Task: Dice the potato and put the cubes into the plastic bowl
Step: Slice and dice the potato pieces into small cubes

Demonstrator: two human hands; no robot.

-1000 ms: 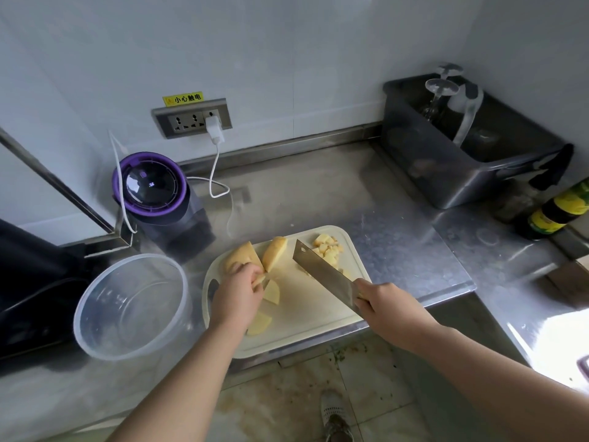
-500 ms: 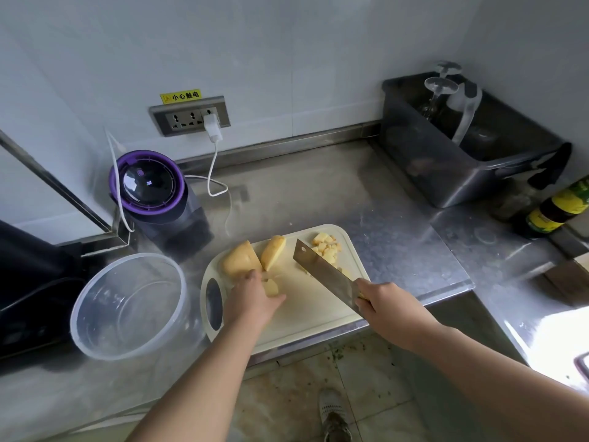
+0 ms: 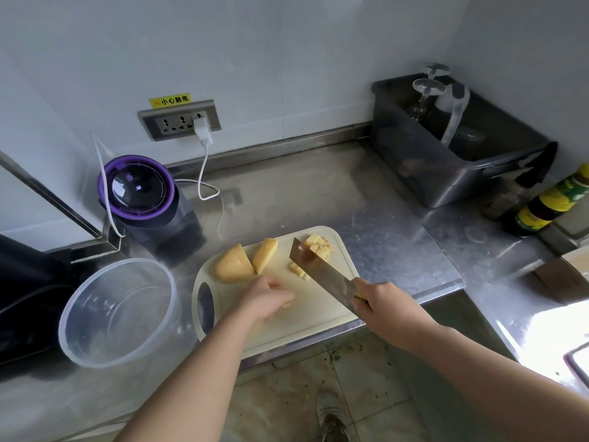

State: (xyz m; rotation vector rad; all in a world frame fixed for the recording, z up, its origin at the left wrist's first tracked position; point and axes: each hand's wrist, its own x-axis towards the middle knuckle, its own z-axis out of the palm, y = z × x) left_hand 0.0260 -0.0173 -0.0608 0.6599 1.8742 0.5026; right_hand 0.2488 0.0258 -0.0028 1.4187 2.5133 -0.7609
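Observation:
A cream cutting board (image 3: pixel 307 319) lies at the counter's front edge. On its far side sit two large potato chunks (image 3: pixel 234 265) (image 3: pixel 265 254) and a pile of potato cubes (image 3: pixel 318 245), with a few more cubes (image 3: pixel 298 270) beside the blade. My left hand (image 3: pixel 266 299) lies palm down on the board with its fingers curled over potato slices, which are almost wholly hidden; a bit of yellow shows at the fingertips. My right hand (image 3: pixel 384 309) grips the handle of a cleaver (image 3: pixel 320 274), whose blade is raised and tilted above the board. The clear plastic bowl (image 3: pixel 105 317) stands empty left of the board.
A purple-topped appliance (image 3: pixel 140 194) stands behind the bowl, with a white cable running to the wall socket (image 3: pixel 180 120). A dark tub (image 3: pixel 446 154) with glassware sits at the back right, bottles (image 3: pixel 548 207) beside it. A dark object (image 3: pixel 25 298) is at far left.
My left hand has slid from the potato chunk toward me and rightward across the board, covering the loose slices that lay there. The cleaver has stayed almost still.

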